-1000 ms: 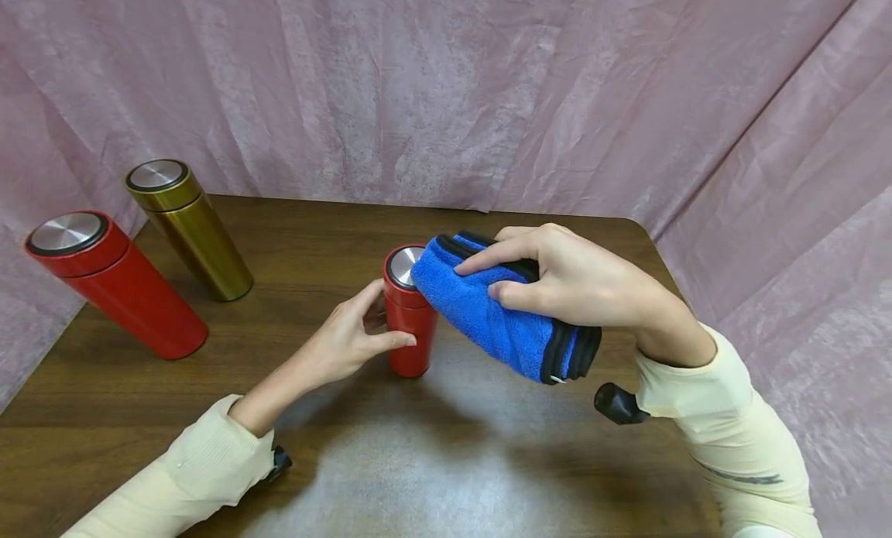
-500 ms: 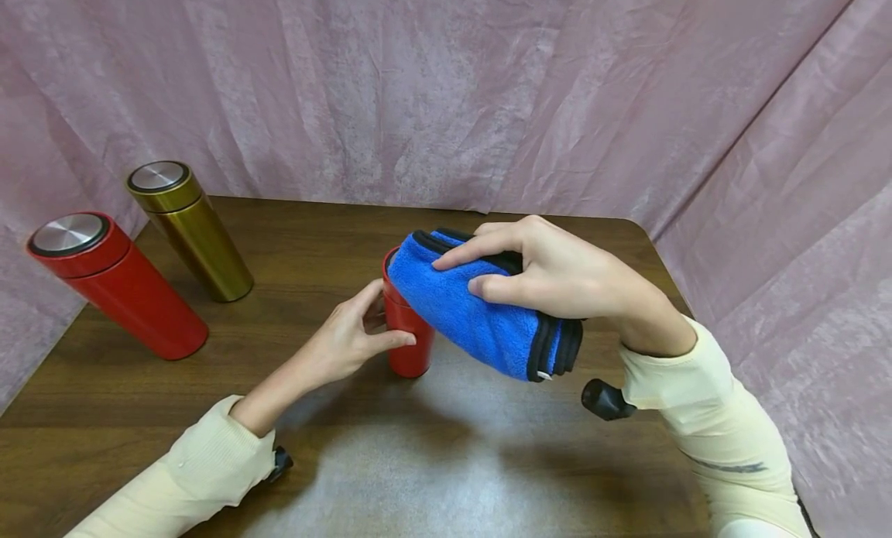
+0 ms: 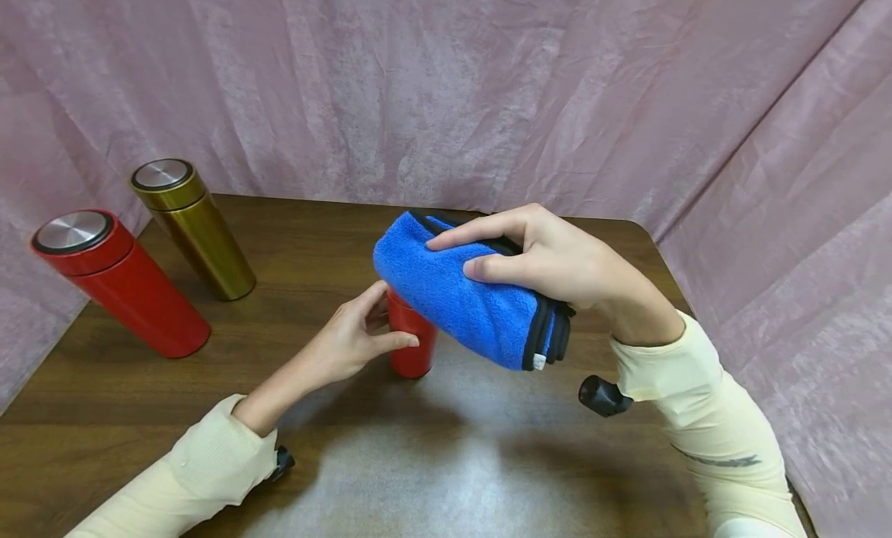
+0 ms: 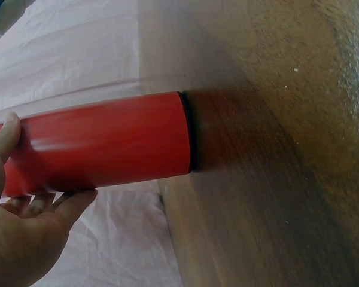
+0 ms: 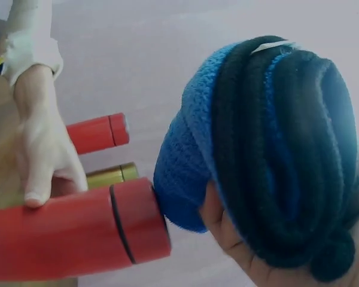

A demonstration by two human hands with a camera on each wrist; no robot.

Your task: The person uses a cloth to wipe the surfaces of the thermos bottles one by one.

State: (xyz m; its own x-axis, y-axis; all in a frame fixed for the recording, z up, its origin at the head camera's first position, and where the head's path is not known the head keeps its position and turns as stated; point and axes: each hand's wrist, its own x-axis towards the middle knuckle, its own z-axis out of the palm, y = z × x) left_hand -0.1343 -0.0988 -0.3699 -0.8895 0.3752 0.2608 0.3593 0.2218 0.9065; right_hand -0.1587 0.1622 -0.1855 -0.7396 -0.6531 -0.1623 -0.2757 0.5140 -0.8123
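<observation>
A red thermos bottle (image 3: 413,343) stands upright on the wooden table, its lid covered by cloth in the head view. My left hand (image 3: 351,333) grips it round the body, thumb in front and fingers behind; the left wrist view shows the red body (image 4: 107,143) down to its dark base. In my right hand (image 3: 550,251) is a folded blue towel (image 3: 460,298) with black edging and a small white tag. The right wrist view has the towel's folded end (image 5: 275,155) close up, with its blue side right at the lid (image 5: 140,221) of the bottle.
To the left stand another red thermos (image 3: 142,298) and a gold thermos (image 3: 209,248), both upright with steel-topped lids. Pink curtains (image 3: 432,97) hang behind the table (image 3: 313,236) and along its right side. A black wrist camera (image 3: 605,396) sits under the right sleeve.
My right hand has moved left with the towel, which now covers the bottle's steel top that showed a second ago. The left hand and the bottle have stayed in place.
</observation>
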